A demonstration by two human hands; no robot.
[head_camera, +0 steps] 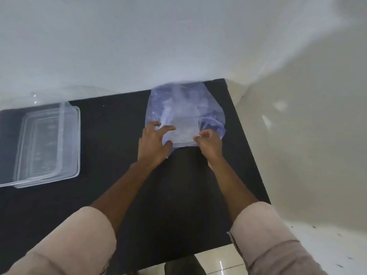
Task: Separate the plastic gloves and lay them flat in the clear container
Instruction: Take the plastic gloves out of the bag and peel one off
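Note:
A bluish see-through plastic bag (184, 108) lies on the black table (119, 155) at the back right, with a pale stack of plastic gloves (183, 133) showing through its near end. My left hand (154, 141) rests on the bag's near left edge, fingers spread, thumb pressing the plastic. My right hand (208, 142) pinches the bag's near right edge with curled fingers. The clear container (65, 147) stands at the left of the table; its inside looks bare.
A white wall runs along the table's far edge and a cream wall along its right side. A clear lid or dome (59, 94) leans behind the container. Tiled floor (228, 262) shows below the table's near edge.

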